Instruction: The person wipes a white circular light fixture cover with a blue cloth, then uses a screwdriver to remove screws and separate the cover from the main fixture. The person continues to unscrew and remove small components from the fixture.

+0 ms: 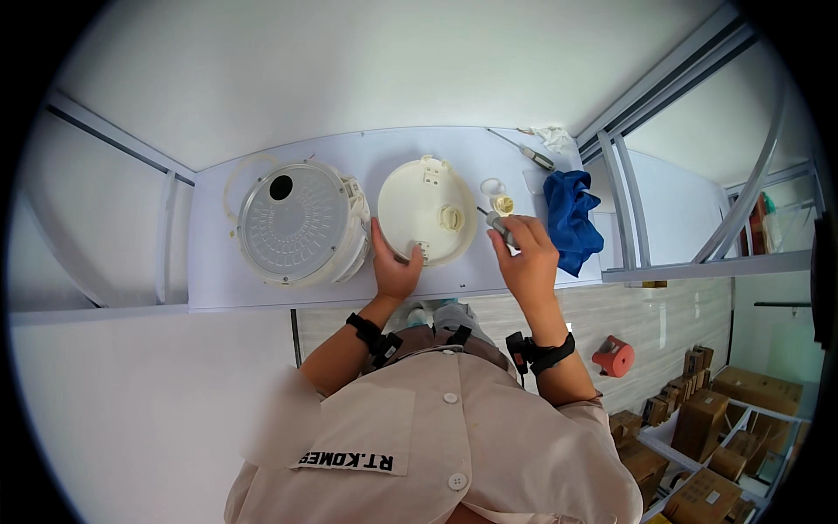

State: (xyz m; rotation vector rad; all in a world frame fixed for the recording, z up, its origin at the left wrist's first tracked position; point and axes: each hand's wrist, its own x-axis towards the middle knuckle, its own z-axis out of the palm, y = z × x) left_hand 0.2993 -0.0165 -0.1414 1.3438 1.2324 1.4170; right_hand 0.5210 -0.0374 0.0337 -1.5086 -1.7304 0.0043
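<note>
Right fingers (535, 229) grip a screwdriver (500, 226), left fingers (378, 237) a cover (406, 205); black lettering (358, 460) marks pocket (371, 424).

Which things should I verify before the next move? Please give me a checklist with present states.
1. Left hand holds cover: ok, at its near edge.
2. Right hand grips screwdriver: ok.
3. Screwdriver tip off the cover: cannot tell, very near its rim.
4. Cloth off the cover: ok, right of the right hand.
5. Other screwdriver out of the hands: ok, on the table.

Hands (397, 274) on screwdriver (498, 224) and cream lid (421, 208)
</note>
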